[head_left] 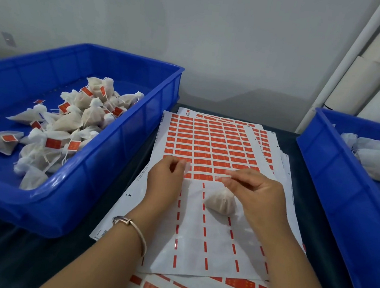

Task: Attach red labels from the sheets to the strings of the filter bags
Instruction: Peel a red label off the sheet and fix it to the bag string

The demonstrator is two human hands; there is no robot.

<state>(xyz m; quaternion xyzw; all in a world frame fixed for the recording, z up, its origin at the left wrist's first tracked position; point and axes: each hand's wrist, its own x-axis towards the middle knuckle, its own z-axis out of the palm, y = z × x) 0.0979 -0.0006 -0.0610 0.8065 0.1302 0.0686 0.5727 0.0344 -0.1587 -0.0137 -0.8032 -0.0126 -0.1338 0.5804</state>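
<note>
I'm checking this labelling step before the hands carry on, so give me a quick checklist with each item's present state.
1. Filter bag lies on the label sheet, in reach: ok.
2. Right hand has a grip on the string: ok.
3. Left hand holds a peeled label: cannot tell, its fingertips are blurred.
4. Red labels left on the sheet: ok.
5. Left bin for labelled bags has room: ok.
6. Unlabelled bags wait in the right bin: ok.
</note>
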